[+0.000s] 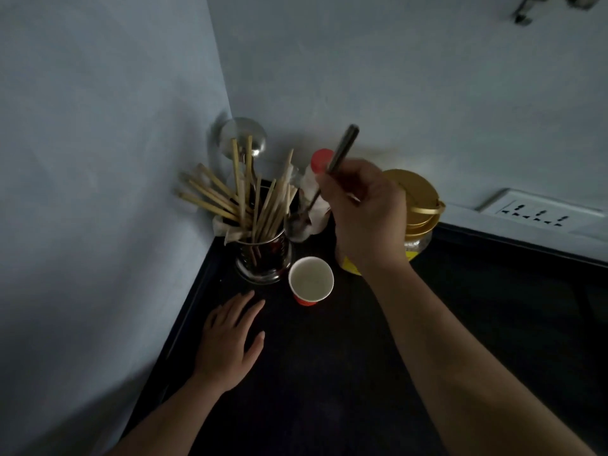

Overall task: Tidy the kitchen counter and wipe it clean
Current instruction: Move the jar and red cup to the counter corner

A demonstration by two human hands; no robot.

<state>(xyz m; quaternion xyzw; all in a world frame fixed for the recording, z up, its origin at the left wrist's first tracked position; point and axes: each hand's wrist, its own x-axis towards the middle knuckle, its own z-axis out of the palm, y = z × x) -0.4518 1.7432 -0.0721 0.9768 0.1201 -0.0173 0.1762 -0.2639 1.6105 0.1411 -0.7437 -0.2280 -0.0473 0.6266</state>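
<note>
My right hand (pixel 367 212) is shut on a metal spoon (pixel 342 149), handle up and bowl down, held above the back corner of the black counter (pixel 362 357). The spoon's bowl hangs just right of a shiny metal holder (pixel 263 258) stuffed with wooden chopsticks (pixel 230 199) and a ladle (pixel 241 138). A red paper cup (pixel 311 279) with a white inside stands upright in front of the holder. My left hand (pixel 230 337) lies flat on the counter, fingers apart, a little in front of the holder and left of the cup.
Behind my right hand stands a jar with a gold lid (pixel 418 199) and a yellow label. A bottle with a red cap (pixel 320 161) is in the corner. Walls close the counter at left and back. A white socket plate (pixel 539 210) sits on the back wall.
</note>
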